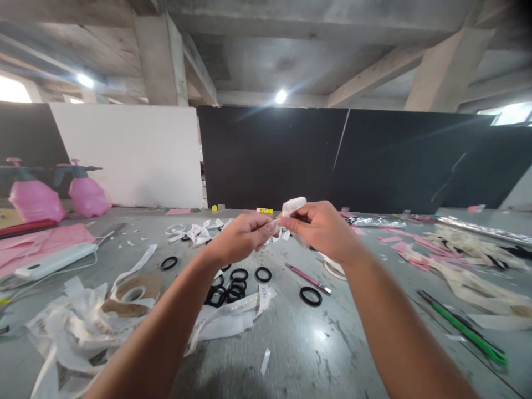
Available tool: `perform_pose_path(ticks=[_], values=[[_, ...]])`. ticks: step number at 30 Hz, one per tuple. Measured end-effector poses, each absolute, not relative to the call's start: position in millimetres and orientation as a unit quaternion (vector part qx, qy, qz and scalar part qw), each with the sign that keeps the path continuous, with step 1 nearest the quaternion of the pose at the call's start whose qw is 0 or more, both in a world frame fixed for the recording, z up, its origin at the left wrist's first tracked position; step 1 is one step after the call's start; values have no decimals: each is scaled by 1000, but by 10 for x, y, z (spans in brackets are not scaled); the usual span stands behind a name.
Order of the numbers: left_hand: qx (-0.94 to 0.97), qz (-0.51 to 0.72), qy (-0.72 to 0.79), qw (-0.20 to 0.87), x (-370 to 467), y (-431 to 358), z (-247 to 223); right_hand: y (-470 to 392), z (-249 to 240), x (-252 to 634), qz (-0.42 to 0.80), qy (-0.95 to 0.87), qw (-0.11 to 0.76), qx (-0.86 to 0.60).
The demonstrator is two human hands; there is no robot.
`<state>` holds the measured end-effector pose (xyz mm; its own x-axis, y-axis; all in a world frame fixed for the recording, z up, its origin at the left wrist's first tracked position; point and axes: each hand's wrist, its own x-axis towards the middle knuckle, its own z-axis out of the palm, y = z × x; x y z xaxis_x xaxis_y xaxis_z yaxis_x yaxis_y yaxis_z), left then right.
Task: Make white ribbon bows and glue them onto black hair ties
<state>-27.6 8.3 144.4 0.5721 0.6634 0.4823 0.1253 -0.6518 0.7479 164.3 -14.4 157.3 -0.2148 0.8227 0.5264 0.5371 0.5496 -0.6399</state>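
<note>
Both my hands meet above the middle of the grey table. My left hand (pixel 243 237) is closed, its fingertips pinching the white ribbon (pixel 294 205) near its lower end. My right hand (pixel 326 228) is closed on the same ribbon, and a white loop of it stands up above the fingers. What lies between the fingertips is partly hidden. Under my hands are several black rings (pixel 236 284), with one more black ring (pixel 310 296) to the right. Beside that ring lies a pink pen-like tool (pixel 310 278). Printed white ribbon strips (pixel 233 318) spread below the rings.
A heap of white ribbon (pixel 78 327) and a ribbon roll (pixel 135 295) lie at left, near a white device (pixel 56 260) with a cable. Pink spray bottles (pixel 88 191) stand behind. Green-handled scissors (pixel 467 330) and cream strips (pixel 469 282) are at right. Finished-looking white bows (pixel 201 231) lie behind my left hand.
</note>
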Motion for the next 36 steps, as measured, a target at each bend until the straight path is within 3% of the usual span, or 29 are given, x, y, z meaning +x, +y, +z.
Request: perform_pose_path(ticks=[3, 7, 11, 16, 26, 33, 36], values=[[831, 425, 245, 263, -287, 66, 1462, -188, 1569, 1611, 142, -771, 428, -449], [788, 488, 277, 253, -222, 62, 1434, -241, 1589, 1570, 144, -778, 420, -445], [704, 536, 283, 370, -156, 90, 1390, -240, 1623, 1598, 153, -774, 428, -441], [608, 506, 263, 552, -135, -15, 1131, -298, 1398, 1651, 167, -776, 404, -455], [540, 476, 390, 575, -75, -257, 201, -417, 335, 1618, 193, -776, 389, -457], [469, 517, 424, 577, -36, -236, 3, -423, 146, 1560, 133, -780, 406, -458], [460, 528, 419, 578, -31, -249, -1, -435, 150, 1575, 159, -770, 414, -459]])
